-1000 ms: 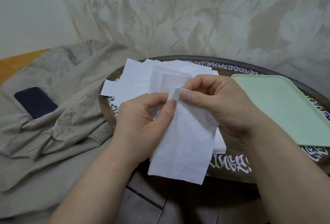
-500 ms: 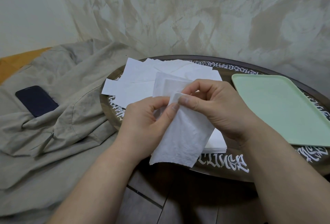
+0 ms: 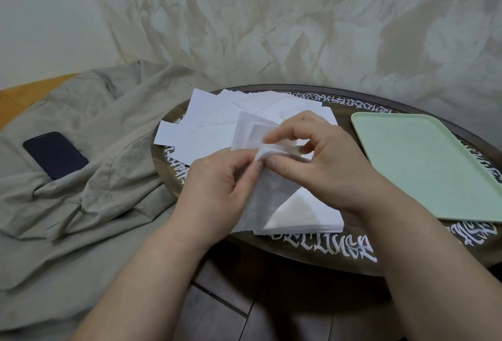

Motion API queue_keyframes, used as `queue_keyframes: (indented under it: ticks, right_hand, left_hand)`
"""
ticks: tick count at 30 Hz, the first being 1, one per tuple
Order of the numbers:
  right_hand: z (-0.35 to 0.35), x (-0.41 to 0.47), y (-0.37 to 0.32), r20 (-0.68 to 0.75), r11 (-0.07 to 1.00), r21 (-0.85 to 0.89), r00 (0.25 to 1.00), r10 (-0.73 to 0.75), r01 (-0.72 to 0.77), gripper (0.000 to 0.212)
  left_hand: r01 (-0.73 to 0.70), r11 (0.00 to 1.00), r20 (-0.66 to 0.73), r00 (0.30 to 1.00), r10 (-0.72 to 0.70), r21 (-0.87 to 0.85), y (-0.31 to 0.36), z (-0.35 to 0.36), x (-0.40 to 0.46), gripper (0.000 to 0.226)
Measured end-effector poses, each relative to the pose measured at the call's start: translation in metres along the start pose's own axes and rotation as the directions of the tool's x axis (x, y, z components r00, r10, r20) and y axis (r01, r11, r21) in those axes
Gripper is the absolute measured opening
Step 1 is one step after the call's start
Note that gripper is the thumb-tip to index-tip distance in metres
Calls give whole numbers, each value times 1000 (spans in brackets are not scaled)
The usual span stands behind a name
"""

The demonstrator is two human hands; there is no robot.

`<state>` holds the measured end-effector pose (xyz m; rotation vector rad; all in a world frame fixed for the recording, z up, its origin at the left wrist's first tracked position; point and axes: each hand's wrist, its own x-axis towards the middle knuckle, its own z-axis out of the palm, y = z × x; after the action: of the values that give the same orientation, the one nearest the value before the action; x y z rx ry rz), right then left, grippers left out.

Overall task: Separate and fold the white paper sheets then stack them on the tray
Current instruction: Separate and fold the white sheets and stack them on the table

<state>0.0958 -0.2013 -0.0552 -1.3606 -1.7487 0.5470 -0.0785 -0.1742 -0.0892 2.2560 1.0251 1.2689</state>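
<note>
Head view: nothing is held by the pale green rectangular plastic tray (image 3: 423,166). A thin white paper sheet (image 3: 267,191) is pinched by the left hand (image 3: 217,185) and right hand (image 3: 323,164) above the loose white paper pile (image 3: 217,120) on the round dark table (image 3: 312,251); its top plies are now pulled further apart than a second ago.

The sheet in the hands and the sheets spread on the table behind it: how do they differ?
The held sheet is pinched at its top edge by the left hand and right hand; the spread sheets lie untouched. The held sheet hangs down, its plies parting; the spread sheets lie flat and overlapping on the table. Both are thin white paper.
</note>
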Motion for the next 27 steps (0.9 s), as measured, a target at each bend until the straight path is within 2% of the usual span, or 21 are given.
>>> queue_keyframes:
  ticks: [4, 8, 11, 14, 16, 19, 21, 24, 27]
  right_hand:
    - [-2, 1, 2, -17, 998, -33, 998, 57, -58, 16]
    - [-4, 0, 3, 13, 991, 115, 998, 68, -69, 9]
    - [-4, -1, 7, -9, 963, 250, 995, 101, -96, 12]
    - [-5, -2, 9, 7, 913, 389, 992, 126, -119, 15]
    - [-9, -4, 7, 54, 845, 518, 991, 124, -134, 13]
    - [-14, -6, 2, 173, 768, 606, 977, 126, -206, 10]
    - [-14, -5, 3, 170, 806, 547, 972, 160, -228, 8]
    - [-9, -4, 7, 78, 870, 444, 976, 202, -215, 5]
    - [-8, -3, 6, 28, 880, 438, 981, 193, -186, 14]
  left_hand:
    - [77, 994, 1, 997, -78, -76, 0, -2, -1, 25]
    - [257, 918, 30, 965, -260, -301, 7, -3, 1, 20]
    - [284, 868, 9, 952, -307, -407, 8, -5, 5, 18]
    - [311, 835, -26, 932, -361, -454, 4, -7, 4, 43]
    - [334, 842, -28, 924, -380, -424, 4, -7, 4, 51]
    - [346, 857, 1, 927, -374, -381, 5, -6, 4, 44]
    - [360, 866, 29, 927, -374, -348, 5, -5, 4, 42]
    - [327, 892, 41, 943, -332, -312, 4, -5, 3, 45]
    - [277, 921, 8, 958, -286, -273, 1, -4, 3, 42]
